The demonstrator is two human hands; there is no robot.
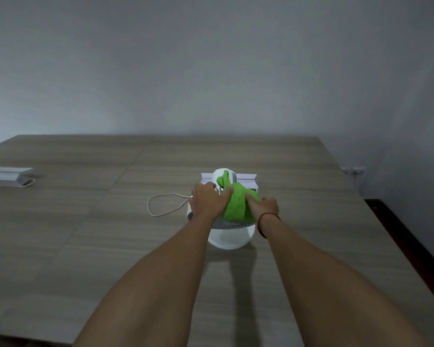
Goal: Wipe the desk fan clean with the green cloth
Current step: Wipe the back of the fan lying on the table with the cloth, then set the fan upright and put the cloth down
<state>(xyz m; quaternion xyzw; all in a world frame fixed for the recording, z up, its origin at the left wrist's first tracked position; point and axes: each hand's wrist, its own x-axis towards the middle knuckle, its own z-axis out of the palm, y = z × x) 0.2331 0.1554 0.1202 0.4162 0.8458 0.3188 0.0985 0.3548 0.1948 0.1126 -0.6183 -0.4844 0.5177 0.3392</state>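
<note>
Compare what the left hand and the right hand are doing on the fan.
The left hand lies flat on the desk fan, palm down, only its fingertips reaching the green cloth. The right hand presses into the cloth from the other side, fingers partly buried in it. The right wrist wears a red string; the left wrist is bare. Both reach forward over the table, flanking the cloth.

One fan [229, 236], one cloth [238, 204], two hands [207, 202]
</note>
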